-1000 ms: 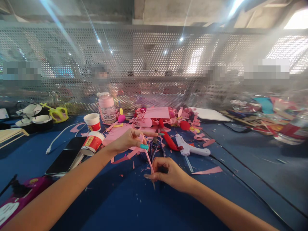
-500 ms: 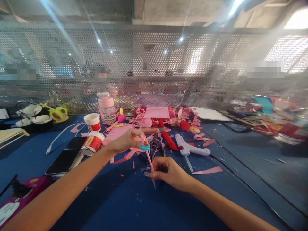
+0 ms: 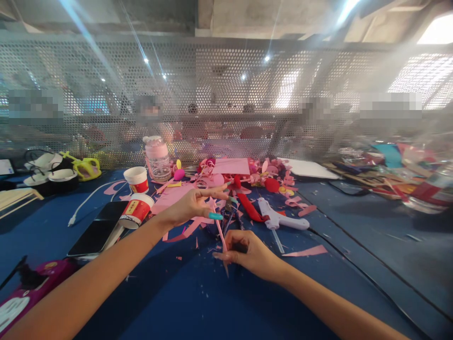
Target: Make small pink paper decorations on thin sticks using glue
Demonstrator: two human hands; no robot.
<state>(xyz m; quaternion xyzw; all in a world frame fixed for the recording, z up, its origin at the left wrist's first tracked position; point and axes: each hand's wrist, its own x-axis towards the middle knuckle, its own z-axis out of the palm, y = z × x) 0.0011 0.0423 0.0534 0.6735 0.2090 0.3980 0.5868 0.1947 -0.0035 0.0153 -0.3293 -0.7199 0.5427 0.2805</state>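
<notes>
My left hand [image 3: 193, 205] pinches the upper end of a thin pink strip [image 3: 221, 236] between thumb and middle fingers, with the index finger stretched out to the right. My right hand [image 3: 247, 252] is closed round the lower end of the same strip, just above the blue table [image 3: 198, 302]. The strip runs slantwise between the two hands. Right behind my hands lie dark scissors [image 3: 228, 215], a red ribbon [image 3: 249, 208] and a white glue gun [image 3: 279, 218].
Two paper cups [image 3: 136, 179], a phone [image 3: 97, 229] and a white cable lie at the left. A pink jar [image 3: 156, 158] and a heap of pink paper shapes [image 3: 247, 172] sit in front of a perforated metal screen [image 3: 226, 94]. Pink scraps litter the table; more clutter at right.
My left index finger has lifted and stretched further out. Both hands have kept hold of the strip and hardly moved.
</notes>
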